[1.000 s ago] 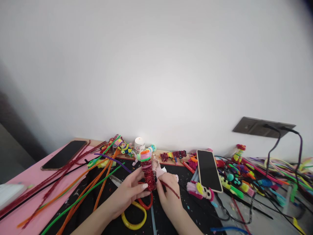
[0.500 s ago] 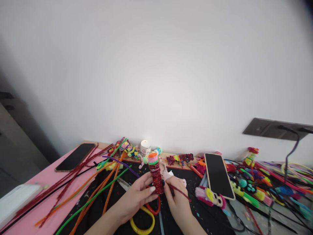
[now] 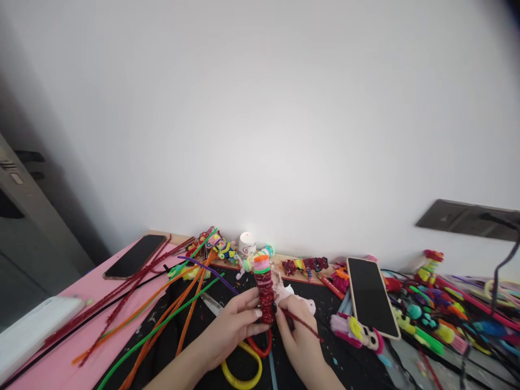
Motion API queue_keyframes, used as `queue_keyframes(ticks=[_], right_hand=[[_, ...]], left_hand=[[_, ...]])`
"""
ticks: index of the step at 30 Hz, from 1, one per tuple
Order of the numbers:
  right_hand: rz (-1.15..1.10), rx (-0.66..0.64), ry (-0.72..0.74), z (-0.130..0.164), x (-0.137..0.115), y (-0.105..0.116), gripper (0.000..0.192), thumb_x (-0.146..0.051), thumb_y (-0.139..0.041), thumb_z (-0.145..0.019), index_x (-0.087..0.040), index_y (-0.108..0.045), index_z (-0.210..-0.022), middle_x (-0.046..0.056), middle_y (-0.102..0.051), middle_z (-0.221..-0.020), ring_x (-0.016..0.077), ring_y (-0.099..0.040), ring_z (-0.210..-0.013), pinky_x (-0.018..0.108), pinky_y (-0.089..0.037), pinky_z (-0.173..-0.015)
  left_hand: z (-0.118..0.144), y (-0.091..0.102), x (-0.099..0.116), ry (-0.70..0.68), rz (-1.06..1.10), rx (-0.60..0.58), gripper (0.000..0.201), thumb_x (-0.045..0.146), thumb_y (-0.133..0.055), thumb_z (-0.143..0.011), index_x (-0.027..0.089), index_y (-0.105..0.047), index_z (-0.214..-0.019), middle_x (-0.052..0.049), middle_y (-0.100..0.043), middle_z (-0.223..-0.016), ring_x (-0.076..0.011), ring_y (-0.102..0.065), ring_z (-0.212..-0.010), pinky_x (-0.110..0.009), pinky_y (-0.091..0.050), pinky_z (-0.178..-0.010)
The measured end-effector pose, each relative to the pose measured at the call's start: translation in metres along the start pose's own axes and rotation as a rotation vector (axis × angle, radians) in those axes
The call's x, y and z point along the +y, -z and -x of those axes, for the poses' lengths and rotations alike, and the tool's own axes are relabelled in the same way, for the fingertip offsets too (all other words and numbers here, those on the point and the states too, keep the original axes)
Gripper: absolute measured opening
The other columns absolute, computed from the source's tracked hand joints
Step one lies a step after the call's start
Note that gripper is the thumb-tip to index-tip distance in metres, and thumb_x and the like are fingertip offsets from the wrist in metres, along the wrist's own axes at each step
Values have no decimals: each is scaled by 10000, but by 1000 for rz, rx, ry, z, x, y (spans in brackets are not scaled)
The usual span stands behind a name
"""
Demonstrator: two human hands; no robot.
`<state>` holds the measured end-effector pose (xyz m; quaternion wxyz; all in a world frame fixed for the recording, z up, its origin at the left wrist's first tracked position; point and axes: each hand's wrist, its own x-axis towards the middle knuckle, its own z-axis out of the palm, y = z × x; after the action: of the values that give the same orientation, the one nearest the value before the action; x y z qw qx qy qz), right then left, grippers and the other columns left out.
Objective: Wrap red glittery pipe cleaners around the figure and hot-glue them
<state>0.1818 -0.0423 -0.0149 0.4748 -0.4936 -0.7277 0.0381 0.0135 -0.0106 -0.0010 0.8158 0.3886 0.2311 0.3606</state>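
My left hand [image 3: 233,329] grips the lower part of an upright stick wrapped in glittery red pipe cleaner [image 3: 266,292], topped with pink, orange and green coils. My right hand [image 3: 298,338] pinches the loose end of the red pipe cleaner [image 3: 303,323] beside the stick's base; that end trails off to the right. Under my hands lie a yellow ring [image 3: 239,374] and a red ring [image 3: 260,348] on the black mat [image 3: 179,346].
Long orange, green, red and purple pipe cleaners [image 3: 162,309] fan out left. A phone [image 3: 135,256] lies on the pink surface [image 3: 60,346], another phone [image 3: 371,297] right of centre. Small colourful figures [image 3: 418,311], cables and a wall socket [image 3: 467,219] crowd the right. A white pot [image 3: 246,244] stands by the wall.
The view has swung left, so everything sits further right in the picture. My hands keep the same hold on the wrapped stick and the red pipe cleaner end.
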Motion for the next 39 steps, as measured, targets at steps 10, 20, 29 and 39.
queue_keyframes(ticks=[10, 20, 29, 39], right_hand=[[-39, -29, -38, 2, -2, 0, 136, -138, -495, -862, -205, -538, -752, 2, -593, -699, 161, -542, -645, 264, -409, -591], [-5, -64, -24, 6, 1, -3, 157, -143, -474, -880, -201, -515, -740, 10, -572, -692, 167, -528, -643, 278, -397, -581], [8, -142, 55, 4, -8, 3, 181, -126, -409, -896, -199, -495, -754, 20, -550, -722, 169, -505, -676, 292, -398, -620], [-17, -181, 121, 3, -9, 4, 184, -118, -401, -902, -195, -561, -852, 53, -592, -779, 188, -543, -720, 312, -430, -640]], left_hand=[[-1, -4, -1, -18, -161, 50, 527, 221, -689, -740, 246, -550, -1249, -81, -612, -1238, -244, -589, -1060, -347, -478, -865], [-6, 1, -4, -100, -284, 46, 490, 273, -685, -745, 240, -570, -1220, -96, -608, -1236, -245, -615, -1002, -374, -488, -848], [-10, 5, -9, -235, -484, 144, 515, 262, -641, -762, 189, -530, -1261, -108, -683, -1081, -251, -624, -961, -372, -483, -855], [-9, 7, -11, -287, -540, 229, 451, 246, -637, -754, 199, -576, -1198, -84, -684, -1064, -250, -618, -949, -350, -504, -821]])
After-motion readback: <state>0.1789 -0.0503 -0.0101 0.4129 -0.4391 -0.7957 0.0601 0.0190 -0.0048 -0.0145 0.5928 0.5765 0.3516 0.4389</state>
